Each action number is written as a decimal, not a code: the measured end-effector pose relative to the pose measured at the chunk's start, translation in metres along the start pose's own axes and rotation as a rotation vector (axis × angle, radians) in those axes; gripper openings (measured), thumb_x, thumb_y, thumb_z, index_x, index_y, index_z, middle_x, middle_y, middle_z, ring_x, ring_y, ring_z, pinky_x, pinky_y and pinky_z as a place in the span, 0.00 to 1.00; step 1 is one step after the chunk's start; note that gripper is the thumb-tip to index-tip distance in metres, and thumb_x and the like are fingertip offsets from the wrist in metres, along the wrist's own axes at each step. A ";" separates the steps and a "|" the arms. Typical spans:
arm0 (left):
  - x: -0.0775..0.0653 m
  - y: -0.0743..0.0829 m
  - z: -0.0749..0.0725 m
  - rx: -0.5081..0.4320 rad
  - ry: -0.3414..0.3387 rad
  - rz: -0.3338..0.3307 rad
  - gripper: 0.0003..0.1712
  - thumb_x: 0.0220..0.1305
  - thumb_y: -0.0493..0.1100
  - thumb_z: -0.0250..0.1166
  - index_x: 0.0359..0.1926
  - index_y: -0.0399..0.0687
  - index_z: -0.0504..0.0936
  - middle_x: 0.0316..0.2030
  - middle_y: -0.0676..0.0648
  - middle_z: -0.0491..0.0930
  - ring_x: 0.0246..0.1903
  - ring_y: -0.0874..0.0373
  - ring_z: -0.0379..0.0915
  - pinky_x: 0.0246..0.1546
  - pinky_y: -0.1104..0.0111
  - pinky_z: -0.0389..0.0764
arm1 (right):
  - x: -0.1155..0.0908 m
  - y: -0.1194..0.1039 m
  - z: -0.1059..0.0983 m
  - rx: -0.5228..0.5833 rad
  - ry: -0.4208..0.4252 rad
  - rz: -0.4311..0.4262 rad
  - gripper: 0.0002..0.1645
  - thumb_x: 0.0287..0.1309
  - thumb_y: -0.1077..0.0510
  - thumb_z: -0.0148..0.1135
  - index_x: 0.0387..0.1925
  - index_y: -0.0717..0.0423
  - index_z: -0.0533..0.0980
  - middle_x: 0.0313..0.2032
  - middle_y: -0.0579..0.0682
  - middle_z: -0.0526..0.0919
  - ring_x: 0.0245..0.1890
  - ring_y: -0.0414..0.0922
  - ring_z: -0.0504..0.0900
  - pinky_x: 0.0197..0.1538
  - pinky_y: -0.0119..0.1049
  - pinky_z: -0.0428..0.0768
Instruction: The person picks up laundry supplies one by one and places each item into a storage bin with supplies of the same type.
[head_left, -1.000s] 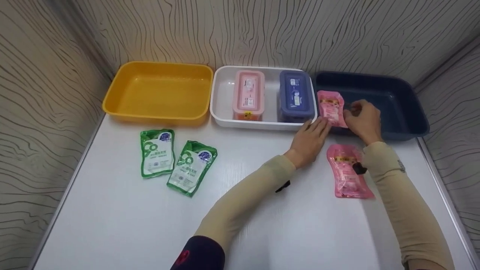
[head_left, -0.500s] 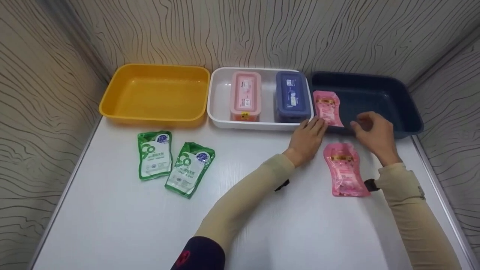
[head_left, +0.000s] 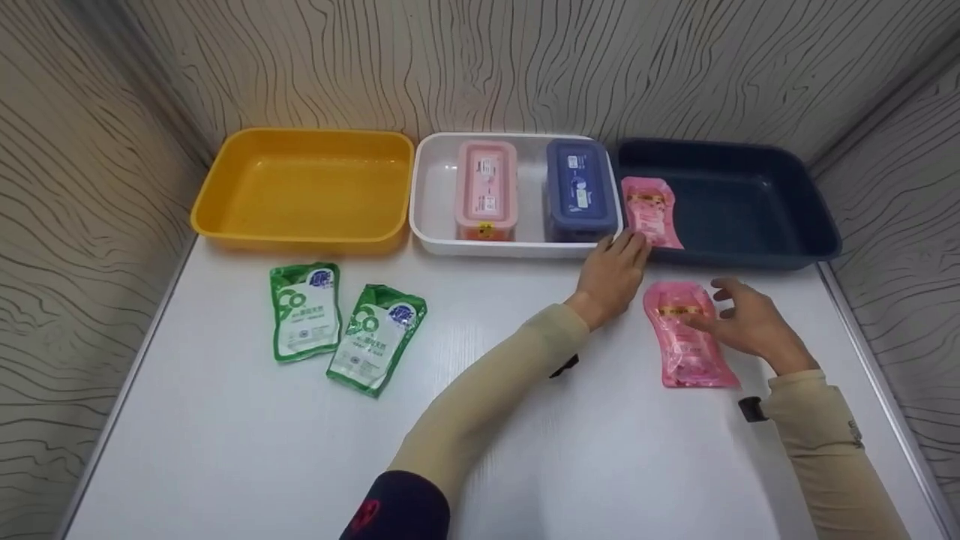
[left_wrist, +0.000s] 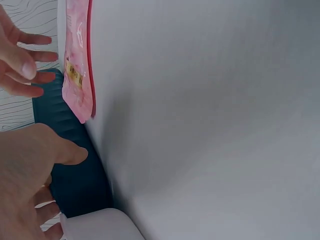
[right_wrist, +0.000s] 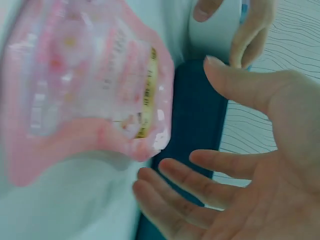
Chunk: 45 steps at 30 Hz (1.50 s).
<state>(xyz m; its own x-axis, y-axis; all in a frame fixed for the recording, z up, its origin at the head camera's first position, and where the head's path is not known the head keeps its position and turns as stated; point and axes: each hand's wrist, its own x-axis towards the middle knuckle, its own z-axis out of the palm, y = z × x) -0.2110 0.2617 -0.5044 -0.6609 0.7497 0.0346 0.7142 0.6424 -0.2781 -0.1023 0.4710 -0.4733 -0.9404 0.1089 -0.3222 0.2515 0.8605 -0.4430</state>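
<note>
My left hand (head_left: 609,279) rests its extended fingers at the near rims where the white tray (head_left: 510,250) meets the navy tray (head_left: 757,262). A pink pouch (head_left: 651,211) lies at the left side inside the navy tray, just beyond those fingertips. On the table, a second pink pouch (head_left: 688,360) lies flat with its narrow end toward me hidden by nothing. Over its right edge hovers my right hand (head_left: 754,324), fingers spread and thumb above the pouch. In the right wrist view this pouch (right_wrist: 115,85) sits beside the spread fingers, apart from them.
Inside the white tray stand a pink-lidded box (head_left: 487,184) and a blue-lidded box (head_left: 580,184). A yellow tray (head_left: 300,244) is at the left. Two green-and-white pouches (head_left: 306,313), one being the tilted pouch (head_left: 377,341), lie before it. Patterned walls (head_left: 480,67) enclose the table.
My right hand has drawn back from the pouch in the navy tray, toward me, to the pouch on the table. My left hand stays at the rims. The view shifts slightly.
</note>
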 end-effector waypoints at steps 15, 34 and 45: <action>-0.001 -0.004 0.001 -0.054 0.009 0.022 0.37 0.84 0.52 0.49 0.86 0.50 0.52 0.84 0.49 0.55 0.84 0.53 0.48 0.83 0.60 0.58 | -0.017 0.012 0.025 0.019 -0.010 0.157 0.79 0.52 0.24 0.76 0.77 0.78 0.51 0.63 0.78 0.73 0.57 0.69 0.78 0.61 0.68 0.80; -0.003 -0.002 0.011 -0.112 0.012 0.016 0.44 0.80 0.52 0.56 0.87 0.51 0.48 0.86 0.51 0.50 0.85 0.54 0.44 0.84 0.61 0.53 | -0.025 0.024 0.034 0.247 -0.048 0.187 0.62 0.66 0.36 0.71 0.77 0.75 0.52 0.74 0.81 0.60 0.72 0.75 0.66 0.72 0.68 0.72; -0.003 -0.003 0.011 -0.117 -0.006 0.006 0.43 0.81 0.53 0.54 0.87 0.51 0.47 0.86 0.50 0.48 0.85 0.54 0.43 0.85 0.60 0.52 | -0.028 0.030 0.029 0.359 -0.037 0.165 0.48 0.76 0.51 0.62 0.80 0.71 0.49 0.75 0.82 0.58 0.70 0.71 0.72 0.49 0.28 0.84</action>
<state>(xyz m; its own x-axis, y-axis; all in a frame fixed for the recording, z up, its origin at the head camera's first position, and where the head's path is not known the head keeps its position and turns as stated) -0.2136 0.2557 -0.5138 -0.6575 0.7530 0.0275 0.7400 0.6521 -0.1646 -0.0620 0.4791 -0.5022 -0.8733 0.2074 -0.4408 0.4689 0.6033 -0.6451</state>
